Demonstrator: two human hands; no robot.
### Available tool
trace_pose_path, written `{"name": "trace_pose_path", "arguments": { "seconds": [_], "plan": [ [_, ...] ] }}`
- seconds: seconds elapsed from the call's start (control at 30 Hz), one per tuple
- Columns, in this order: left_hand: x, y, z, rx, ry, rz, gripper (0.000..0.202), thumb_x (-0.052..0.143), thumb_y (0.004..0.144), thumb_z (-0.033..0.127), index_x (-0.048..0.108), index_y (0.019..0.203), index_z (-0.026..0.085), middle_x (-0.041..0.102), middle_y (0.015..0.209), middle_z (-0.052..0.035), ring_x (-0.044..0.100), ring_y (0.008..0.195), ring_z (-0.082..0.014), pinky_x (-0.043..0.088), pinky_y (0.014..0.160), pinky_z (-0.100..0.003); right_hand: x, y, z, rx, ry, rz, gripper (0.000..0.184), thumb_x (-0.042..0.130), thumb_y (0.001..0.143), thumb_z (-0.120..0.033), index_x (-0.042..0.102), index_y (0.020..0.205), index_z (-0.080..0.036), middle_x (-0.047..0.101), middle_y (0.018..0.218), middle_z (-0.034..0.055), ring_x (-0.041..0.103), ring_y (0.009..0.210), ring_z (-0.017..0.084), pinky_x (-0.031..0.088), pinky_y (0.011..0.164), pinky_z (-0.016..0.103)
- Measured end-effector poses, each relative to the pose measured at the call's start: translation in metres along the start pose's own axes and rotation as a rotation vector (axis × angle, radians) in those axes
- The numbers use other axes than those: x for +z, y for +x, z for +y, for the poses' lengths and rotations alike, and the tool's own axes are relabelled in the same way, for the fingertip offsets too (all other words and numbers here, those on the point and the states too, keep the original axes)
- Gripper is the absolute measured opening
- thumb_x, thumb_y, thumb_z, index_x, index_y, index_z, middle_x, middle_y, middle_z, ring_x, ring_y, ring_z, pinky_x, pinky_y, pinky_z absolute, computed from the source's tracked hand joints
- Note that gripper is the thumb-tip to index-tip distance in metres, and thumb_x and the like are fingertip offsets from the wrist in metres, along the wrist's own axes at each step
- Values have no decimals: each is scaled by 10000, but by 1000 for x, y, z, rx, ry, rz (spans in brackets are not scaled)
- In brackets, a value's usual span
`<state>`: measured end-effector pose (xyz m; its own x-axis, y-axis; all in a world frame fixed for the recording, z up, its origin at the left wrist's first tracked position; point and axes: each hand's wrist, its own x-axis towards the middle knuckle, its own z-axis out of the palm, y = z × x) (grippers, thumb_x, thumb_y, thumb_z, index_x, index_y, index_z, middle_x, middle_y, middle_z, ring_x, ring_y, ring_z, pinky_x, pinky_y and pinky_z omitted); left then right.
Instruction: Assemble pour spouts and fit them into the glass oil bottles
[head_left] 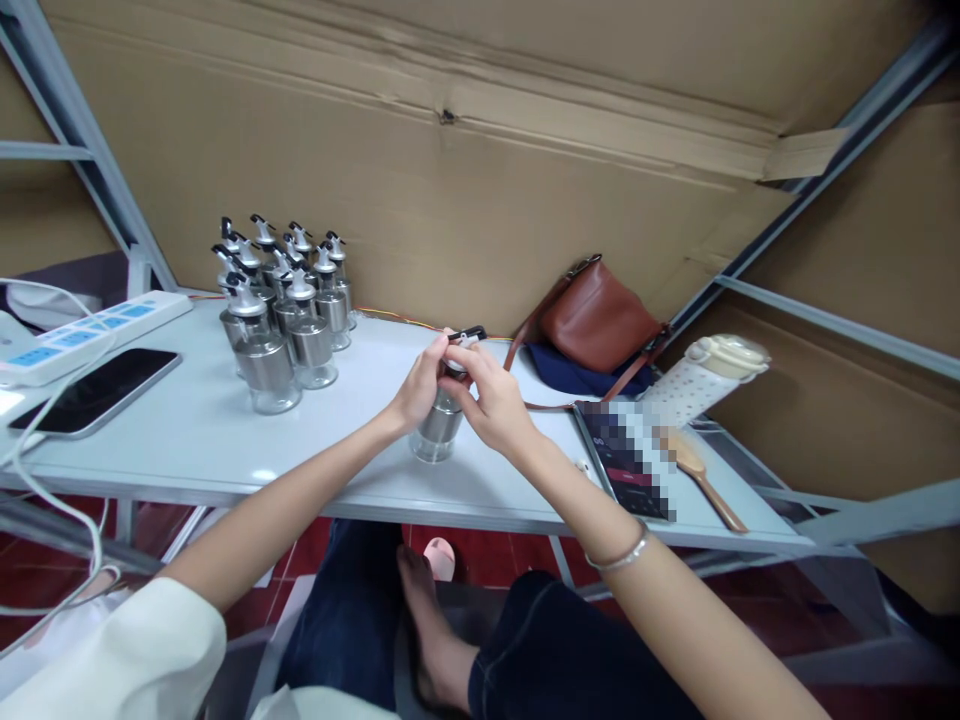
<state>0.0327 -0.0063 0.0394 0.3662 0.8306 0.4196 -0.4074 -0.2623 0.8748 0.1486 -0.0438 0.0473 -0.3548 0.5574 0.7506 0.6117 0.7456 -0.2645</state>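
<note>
A small steel-and-glass dispenser bottle (439,428) stands on the white table (187,440) in front of me. Both hands work at its top. My left hand (417,388) is closed round the neck from the left, fingers pinching the spout cap. My right hand (487,400) grips the bottle's upper part from the right, fingers on the black-levered spout cap (466,336). A cluster of several like bottles with spout caps (281,310) stands at the back left of the table, apart from my hands.
A dark phone (94,390) and a white power strip (90,330) with cables lie at the left. A brown shoulder bag (596,318), a spotted white bottle (701,380), a tablet (626,460) and a wooden brush (701,475) lie at the right. Cardboard walls behind.
</note>
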Motion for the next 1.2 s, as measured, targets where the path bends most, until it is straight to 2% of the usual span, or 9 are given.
{"name": "trace_pose_path", "arguments": {
  "seconds": [0.2, 0.37, 0.5, 0.7, 0.77, 0.87, 1.03, 1.1, 1.2],
  "plan": [
    [-2, 3, -4, 47, 42, 87, 367, 351, 862, 463, 557, 766, 173, 666, 792, -14, 631, 880, -173, 462, 836, -254, 17, -4, 2, -25, -81, 149, 238, 415, 948, -234, 576, 1121, -207, 591, 918, 68, 602, 829, 192, 512, 746, 322],
    [-5, 5, -6, -25, 30, 211, 339, 342, 856, 390, 598, 810, 173, 697, 848, -18, 627, 952, -180, 448, 897, -267, 24, 0, 2, -73, -94, 187, 193, 428, 932, -198, 570, 1063, -204, 567, 894, 62, 592, 806, 183, 507, 722, 314],
    [-4, 3, -7, -52, 21, 228, 329, 343, 841, 367, 600, 800, 166, 694, 819, -24, 622, 956, -194, 455, 882, -276, 32, 1, 3, -40, -71, 217, 212, 458, 849, -167, 512, 1051, -204, 506, 939, 69, 565, 827, 196, 507, 707, 340],
    [-8, 1, 2, -134, -95, 169, 322, 360, 837, 384, 558, 700, 170, 631, 667, -9, 629, 779, -183, 488, 769, -274, 42, 6, 0, -18, -91, 233, 265, 478, 740, -162, 487, 1001, -207, 516, 945, 72, 556, 863, 234, 484, 738, 400],
    [-20, 1, 8, -132, -113, 198, 307, 400, 834, 398, 521, 650, 183, 582, 590, 9, 621, 734, -172, 492, 734, -260, 52, 12, -2, -27, -91, 216, 291, 463, 735, -166, 490, 1023, -198, 523, 961, 86, 550, 873, 247, 479, 754, 420],
    [-49, 1, 20, -82, -85, 298, 325, 468, 816, 439, 467, 596, 200, 514, 512, 28, 623, 716, -168, 505, 699, -247, 79, 29, -8, -30, -12, 162, 361, 424, 781, -165, 461, 1140, -168, 496, 1053, 121, 544, 902, 235, 505, 777, 399],
    [-102, -3, 34, -3, 38, 470, 398, 479, 822, 532, 522, 616, 193, 580, 560, -5, 648, 750, -189, 543, 695, -277, 124, 59, -18, -86, 60, 51, 376, 394, 870, -171, 358, 1245, -177, 462, 1247, 148, 487, 1182, 219, 461, 975, 376],
    [-116, -5, 35, 28, 78, 529, 384, 491, 822, 521, 532, 627, 193, 575, 559, 6, 629, 670, -166, 541, 636, -262, 136, 65, -18, -108, 102, 66, 374, 393, 889, -183, 304, 1252, -194, 469, 1278, 147, 458, 1255, 202, 445, 1011, 374],
    [-129, -5, 33, 57, 112, 589, 283, 539, 800, 420, 527, 630, 193, 521, 524, 41, 566, 548, -119, 501, 532, -221, 149, 70, -14, -107, 176, 96, 375, 429, 882, -214, 255, 1214, -220, 467, 1328, 165, 466, 1281, 206, 489, 962, 402]
  ]
}}
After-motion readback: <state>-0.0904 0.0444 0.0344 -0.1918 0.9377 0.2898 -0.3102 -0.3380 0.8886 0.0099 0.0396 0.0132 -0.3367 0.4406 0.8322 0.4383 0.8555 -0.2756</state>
